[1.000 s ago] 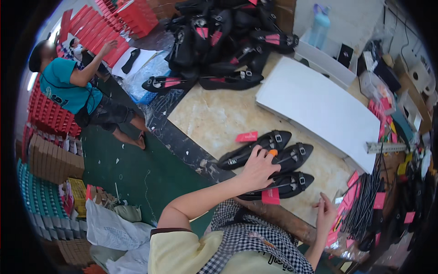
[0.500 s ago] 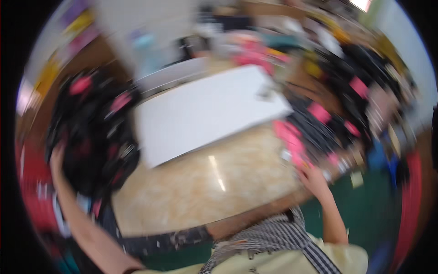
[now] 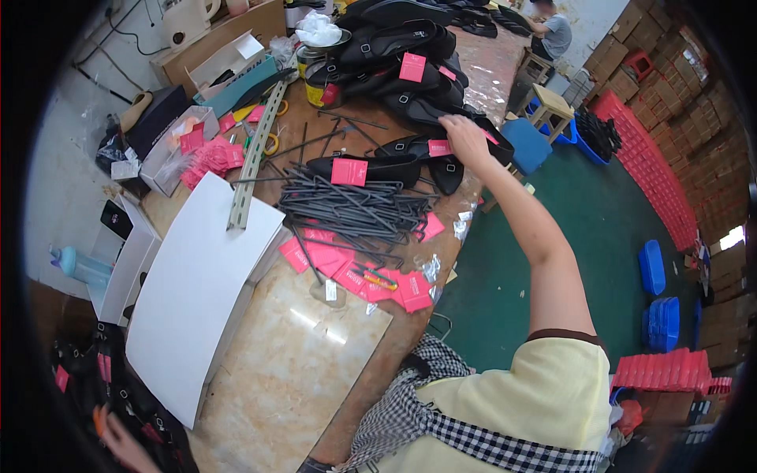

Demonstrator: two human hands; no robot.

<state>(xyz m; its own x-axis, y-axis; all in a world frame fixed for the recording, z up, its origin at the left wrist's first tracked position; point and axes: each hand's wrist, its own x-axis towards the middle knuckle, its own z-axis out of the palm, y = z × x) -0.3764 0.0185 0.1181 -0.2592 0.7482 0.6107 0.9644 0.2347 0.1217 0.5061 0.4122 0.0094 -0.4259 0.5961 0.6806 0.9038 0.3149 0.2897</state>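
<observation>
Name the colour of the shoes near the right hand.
Black shoes, best seen in the head view.

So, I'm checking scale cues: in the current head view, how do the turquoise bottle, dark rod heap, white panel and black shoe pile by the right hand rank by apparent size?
1. White panel and black shoe pile: too close to rank
2. Dark rod heap
3. Turquoise bottle, clearly smallest

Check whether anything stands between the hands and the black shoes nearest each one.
Nothing visible does. The right hand is right at the far shoe heap, its fingers over the heap's edge. The left hand is close beside the lower-left shoe pile, with no object seen between them.
</observation>
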